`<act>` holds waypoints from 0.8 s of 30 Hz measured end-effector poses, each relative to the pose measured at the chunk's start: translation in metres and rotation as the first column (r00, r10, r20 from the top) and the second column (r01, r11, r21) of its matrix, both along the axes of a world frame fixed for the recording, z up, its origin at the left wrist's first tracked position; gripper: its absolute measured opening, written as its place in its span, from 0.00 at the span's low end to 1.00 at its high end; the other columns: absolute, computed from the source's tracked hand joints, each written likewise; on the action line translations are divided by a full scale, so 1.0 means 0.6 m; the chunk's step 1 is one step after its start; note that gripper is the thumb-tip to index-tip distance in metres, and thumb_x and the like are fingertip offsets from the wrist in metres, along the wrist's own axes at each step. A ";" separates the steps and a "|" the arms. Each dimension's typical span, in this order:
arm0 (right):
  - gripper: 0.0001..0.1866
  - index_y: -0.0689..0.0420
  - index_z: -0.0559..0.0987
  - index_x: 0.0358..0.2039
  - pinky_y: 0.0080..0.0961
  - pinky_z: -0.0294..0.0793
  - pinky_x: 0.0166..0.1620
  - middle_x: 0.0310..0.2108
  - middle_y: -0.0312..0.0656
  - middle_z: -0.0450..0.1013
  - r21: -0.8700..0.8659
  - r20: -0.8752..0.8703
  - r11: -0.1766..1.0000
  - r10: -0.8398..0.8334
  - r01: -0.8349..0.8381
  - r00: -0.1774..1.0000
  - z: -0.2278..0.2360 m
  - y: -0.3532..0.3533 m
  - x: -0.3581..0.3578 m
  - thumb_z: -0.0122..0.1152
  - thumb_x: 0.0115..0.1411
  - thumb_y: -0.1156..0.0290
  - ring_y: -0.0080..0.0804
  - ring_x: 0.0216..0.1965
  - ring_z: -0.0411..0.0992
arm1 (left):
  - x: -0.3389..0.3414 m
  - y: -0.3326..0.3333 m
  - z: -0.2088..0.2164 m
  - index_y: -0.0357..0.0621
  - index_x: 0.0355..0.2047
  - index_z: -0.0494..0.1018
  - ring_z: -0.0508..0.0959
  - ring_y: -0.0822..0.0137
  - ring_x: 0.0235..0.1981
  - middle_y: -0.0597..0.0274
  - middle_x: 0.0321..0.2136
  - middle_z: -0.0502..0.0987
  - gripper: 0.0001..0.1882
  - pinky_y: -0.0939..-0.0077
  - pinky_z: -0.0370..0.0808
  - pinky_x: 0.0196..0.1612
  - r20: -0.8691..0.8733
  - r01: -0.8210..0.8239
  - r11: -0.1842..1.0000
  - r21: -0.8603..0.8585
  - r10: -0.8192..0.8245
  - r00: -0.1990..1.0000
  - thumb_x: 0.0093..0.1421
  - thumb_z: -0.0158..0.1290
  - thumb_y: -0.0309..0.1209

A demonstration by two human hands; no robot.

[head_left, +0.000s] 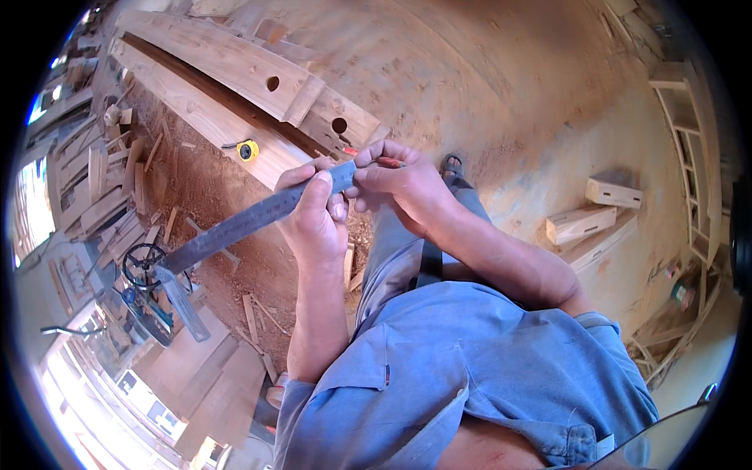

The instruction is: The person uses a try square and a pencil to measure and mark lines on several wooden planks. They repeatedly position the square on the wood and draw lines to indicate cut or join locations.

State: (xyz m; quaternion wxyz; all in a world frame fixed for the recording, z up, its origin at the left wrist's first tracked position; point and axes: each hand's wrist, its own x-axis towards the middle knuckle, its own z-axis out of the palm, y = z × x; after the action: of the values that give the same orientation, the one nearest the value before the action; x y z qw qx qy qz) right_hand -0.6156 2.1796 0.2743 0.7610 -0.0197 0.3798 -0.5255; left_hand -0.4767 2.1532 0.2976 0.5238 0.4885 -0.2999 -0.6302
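Note:
A metal carpenter's square [243, 222] is gripped in my left hand [309, 223], its long blade slanting down to the left. What looks like its shorter leg [184, 307] bends off at the far end. My right hand [403, 184] pinches a red pencil [390, 162], and its fingers touch the near end of the blade. Beyond both hands lies a long wooden beam [227, 59] with round holes, beside a lighter plank [188, 98]. A yellow tape measure [247, 150] rests on that plank, just past my left hand.
Wood offcuts [102, 176] and shavings cover the floor at left, near a machine with a black handwheel [143, 265]. Slotted wooden blocks [581, 224] lie at right. A wooden frame [689, 157] stands at the far right. My sandalled foot [452, 164] is ahead.

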 end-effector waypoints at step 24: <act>0.06 0.62 0.74 0.36 0.21 0.71 0.24 0.27 0.45 0.76 0.128 -0.106 0.925 -0.345 0.357 0.933 -0.028 0.005 0.177 0.60 0.58 0.81 0.29 0.23 0.77 | 0.151 -0.070 -0.056 0.40 0.42 0.65 0.68 0.76 0.15 0.47 0.38 0.74 0.12 0.84 0.67 0.18 -0.082 0.354 0.927 0.121 -0.346 0.934 0.59 0.48 0.15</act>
State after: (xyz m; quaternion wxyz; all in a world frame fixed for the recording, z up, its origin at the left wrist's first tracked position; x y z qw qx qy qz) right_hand -0.5095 2.1824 0.2575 0.6380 0.0825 0.4449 -0.6230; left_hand -0.3861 2.1112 0.2639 0.3775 0.4423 -0.3239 -0.7463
